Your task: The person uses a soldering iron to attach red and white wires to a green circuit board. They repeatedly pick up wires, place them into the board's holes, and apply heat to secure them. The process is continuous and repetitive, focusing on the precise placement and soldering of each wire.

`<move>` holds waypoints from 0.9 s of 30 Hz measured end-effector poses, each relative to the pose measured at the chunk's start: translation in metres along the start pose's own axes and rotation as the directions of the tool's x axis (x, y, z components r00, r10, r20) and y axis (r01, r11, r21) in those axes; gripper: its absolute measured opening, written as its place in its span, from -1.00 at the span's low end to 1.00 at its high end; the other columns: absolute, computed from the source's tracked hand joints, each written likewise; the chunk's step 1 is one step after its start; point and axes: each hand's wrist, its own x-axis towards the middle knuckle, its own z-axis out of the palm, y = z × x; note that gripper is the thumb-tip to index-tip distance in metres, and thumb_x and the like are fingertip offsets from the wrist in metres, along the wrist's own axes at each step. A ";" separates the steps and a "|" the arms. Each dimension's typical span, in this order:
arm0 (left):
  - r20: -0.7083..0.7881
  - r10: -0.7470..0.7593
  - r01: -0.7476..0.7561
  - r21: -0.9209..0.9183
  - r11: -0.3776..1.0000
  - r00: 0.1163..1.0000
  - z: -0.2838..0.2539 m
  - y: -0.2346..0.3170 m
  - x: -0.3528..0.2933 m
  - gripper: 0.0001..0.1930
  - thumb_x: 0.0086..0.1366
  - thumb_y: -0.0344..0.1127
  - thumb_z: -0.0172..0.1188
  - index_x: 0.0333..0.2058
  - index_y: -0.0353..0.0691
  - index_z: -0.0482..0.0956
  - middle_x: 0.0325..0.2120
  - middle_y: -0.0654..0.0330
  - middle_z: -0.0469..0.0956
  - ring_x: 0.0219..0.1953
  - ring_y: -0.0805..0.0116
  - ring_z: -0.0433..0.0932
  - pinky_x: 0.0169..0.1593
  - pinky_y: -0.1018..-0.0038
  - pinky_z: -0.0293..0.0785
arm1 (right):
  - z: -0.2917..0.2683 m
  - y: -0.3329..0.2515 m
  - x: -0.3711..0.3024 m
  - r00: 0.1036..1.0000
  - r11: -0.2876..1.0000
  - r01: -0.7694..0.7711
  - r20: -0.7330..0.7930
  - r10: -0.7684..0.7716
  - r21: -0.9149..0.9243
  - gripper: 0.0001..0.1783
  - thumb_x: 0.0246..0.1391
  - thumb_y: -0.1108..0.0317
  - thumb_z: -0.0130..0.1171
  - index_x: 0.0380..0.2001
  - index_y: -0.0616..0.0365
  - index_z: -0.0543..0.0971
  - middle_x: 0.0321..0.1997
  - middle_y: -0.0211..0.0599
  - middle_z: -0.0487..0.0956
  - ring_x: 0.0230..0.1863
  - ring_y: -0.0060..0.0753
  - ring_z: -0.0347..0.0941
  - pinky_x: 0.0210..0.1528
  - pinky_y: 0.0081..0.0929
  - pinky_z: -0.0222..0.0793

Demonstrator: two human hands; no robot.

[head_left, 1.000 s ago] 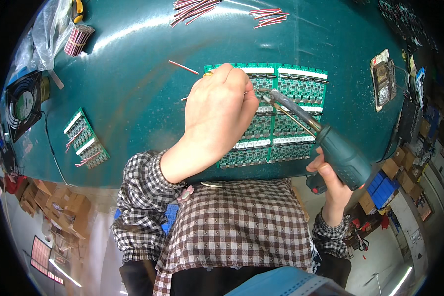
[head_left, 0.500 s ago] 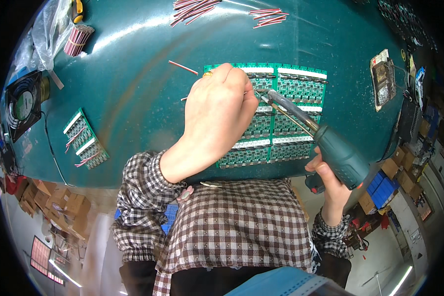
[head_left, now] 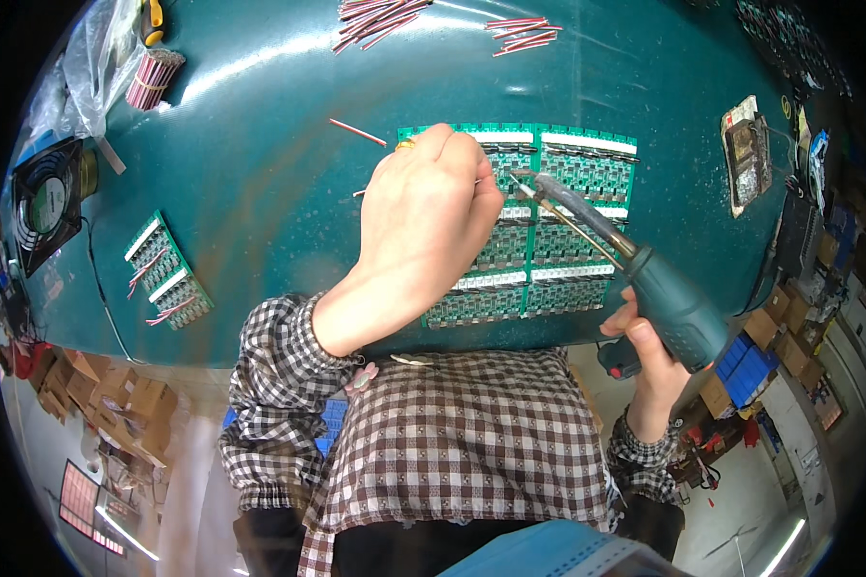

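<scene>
My left hand (head_left: pixel 421 213) is closed in a pinch over the left part of a green circuit board panel (head_left: pixel 587 178). A thin wire (head_left: pixel 359 193) pokes out on its left side; the fingers hide most of it. In my right hand (head_left: pixel 656 365) is a dark green soldering gun (head_left: pixel 681 306), its fingers wrapped round the handle. The gun's metal tip and thin feed tube point left over the panel, a little apart from my left fingertips. Rows of small parts and white strips cover the panel. A loose red-and-white wire (head_left: pixel 358 132) lies beside my left hand.
A smaller board (head_left: pixel 168 271) with wires attached lies at left, near a black fan (head_left: pixel 46 207). Wire piles (head_left: pixel 380 19) and a banded wire bundle (head_left: pixel 152 79) are at the far side. A worn soldering tip-cleaning tray (head_left: pixel 747 154) sits at right on the green mat.
The soldering gun in my right hand has shifted slightly right, drawing its tip away from my left fingertips. My left hand has stayed almost still.
</scene>
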 end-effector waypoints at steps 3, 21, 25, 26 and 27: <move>-0.006 -0.009 0.009 0.002 1.000 1.000 -0.001 0.001 0.000 -0.87 -0.02 -0.50 0.24 -0.49 -0.24 0.45 -0.53 0.17 0.44 -0.49 0.25 0.46 -0.39 0.37 0.37 | -0.001 0.000 0.002 1.000 0.999 0.020 -0.025 -0.019 0.025 -0.64 -0.05 0.46 0.27 -0.16 0.43 0.52 -0.46 -0.20 0.60 -0.43 -0.40 0.54 -0.27 -0.47 0.46; -0.296 -0.027 0.065 0.120 0.991 0.955 -0.058 -0.056 0.046 -0.85 0.07 -0.41 0.27 -0.37 -0.25 0.52 -0.41 0.09 0.50 -0.37 0.13 0.53 -0.27 0.30 0.44 | -0.009 -0.004 0.015 0.986 0.984 0.127 -0.124 -0.111 0.127 -0.50 0.09 0.13 0.17 -0.18 0.46 0.44 -0.51 -0.23 0.45 -0.51 -0.40 0.45 -0.51 -0.49 0.52; -0.290 -0.060 0.095 0.110 0.989 0.955 -0.041 -0.062 0.051 -0.86 0.07 -0.39 0.27 -0.41 -0.25 0.51 -0.44 0.09 0.49 -0.36 0.10 0.52 -0.27 0.29 0.43 | -0.012 -0.002 0.013 0.984 0.979 0.145 -0.128 -0.127 0.144 -0.51 0.10 0.14 0.17 -0.17 0.46 0.44 -0.51 -0.23 0.46 -0.51 -0.40 0.45 -0.51 -0.48 0.53; -0.285 -0.068 0.106 0.120 0.987 0.956 -0.041 -0.062 0.050 -0.87 0.07 -0.38 0.27 -0.42 -0.26 0.51 -0.44 0.09 0.49 -0.36 0.10 0.52 -0.27 0.29 0.43 | -0.014 -0.001 0.013 0.983 0.978 0.145 -0.133 -0.126 0.148 -0.51 0.10 0.14 0.17 -0.17 0.46 0.44 -0.51 -0.23 0.46 -0.50 -0.40 0.45 -0.52 -0.48 0.53; -0.300 -0.056 0.097 0.125 0.987 0.952 -0.042 -0.060 0.051 -0.87 0.07 -0.38 0.27 -0.43 -0.26 0.51 -0.45 0.09 0.49 -0.36 0.10 0.52 -0.27 0.29 0.43 | -0.016 0.001 0.012 0.983 0.978 0.145 -0.138 -0.124 0.153 -0.51 0.10 0.15 0.17 -0.17 0.46 0.44 -0.51 -0.22 0.46 -0.50 -0.40 0.45 -0.52 -0.48 0.53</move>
